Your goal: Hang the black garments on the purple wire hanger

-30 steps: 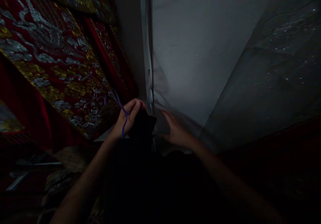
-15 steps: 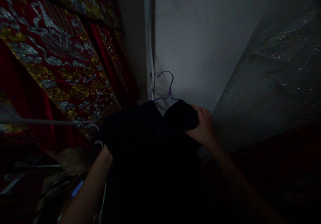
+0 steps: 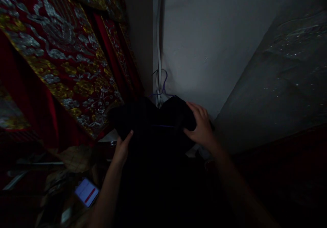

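So the black top [image 3: 157,143] is on a purple hanger [image 3: 164,89], hook right by the white cord [image 3: 159,51], can't tell if it's caught. Left hand [image 3: 123,148] pinches one side, thumb in front, fingers hidden; right hand [image 3: 201,126] grips the other shoulder. Lit phone [image 3: 87,192] lower left
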A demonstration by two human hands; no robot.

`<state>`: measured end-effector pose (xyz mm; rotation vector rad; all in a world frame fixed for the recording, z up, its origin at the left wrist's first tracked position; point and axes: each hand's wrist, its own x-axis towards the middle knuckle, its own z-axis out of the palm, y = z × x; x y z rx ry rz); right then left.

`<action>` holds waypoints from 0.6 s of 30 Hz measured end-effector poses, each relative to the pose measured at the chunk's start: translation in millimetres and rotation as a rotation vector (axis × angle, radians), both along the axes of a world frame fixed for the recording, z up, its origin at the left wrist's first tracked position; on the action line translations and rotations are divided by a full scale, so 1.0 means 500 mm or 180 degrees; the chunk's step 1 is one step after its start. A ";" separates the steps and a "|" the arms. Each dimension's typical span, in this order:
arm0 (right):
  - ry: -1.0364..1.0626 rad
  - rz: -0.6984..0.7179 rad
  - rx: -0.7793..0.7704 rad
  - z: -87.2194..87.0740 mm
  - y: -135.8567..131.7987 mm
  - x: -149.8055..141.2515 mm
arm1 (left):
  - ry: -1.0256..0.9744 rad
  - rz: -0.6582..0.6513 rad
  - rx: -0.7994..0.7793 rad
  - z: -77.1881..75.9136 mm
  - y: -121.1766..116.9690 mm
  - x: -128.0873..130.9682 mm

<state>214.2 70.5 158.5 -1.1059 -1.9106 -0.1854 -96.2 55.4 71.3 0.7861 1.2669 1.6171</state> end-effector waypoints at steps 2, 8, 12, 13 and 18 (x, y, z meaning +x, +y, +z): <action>0.0676 -0.0036 0.0008 -0.052 -0.031 -0.016 | -0.0364 0.0140 -0.0144 -0.016 -0.015 0.014; 0.1608 0.0143 -0.2400 -0.242 -0.048 -0.184 | -0.0817 0.0165 -0.0427 -0.018 -0.061 0.070; 0.1806 -0.0067 -0.3054 -0.326 -0.055 -0.264 | -0.0859 0.0261 -0.0319 -0.021 -0.076 0.074; 0.1915 -0.0043 -0.3088 -0.337 -0.063 -0.267 | -0.0804 0.0382 -0.0249 -0.027 -0.078 0.067; 0.2228 0.0087 -0.3073 -0.355 -0.115 -0.231 | 0.0721 0.1887 0.0654 -0.114 -0.104 0.049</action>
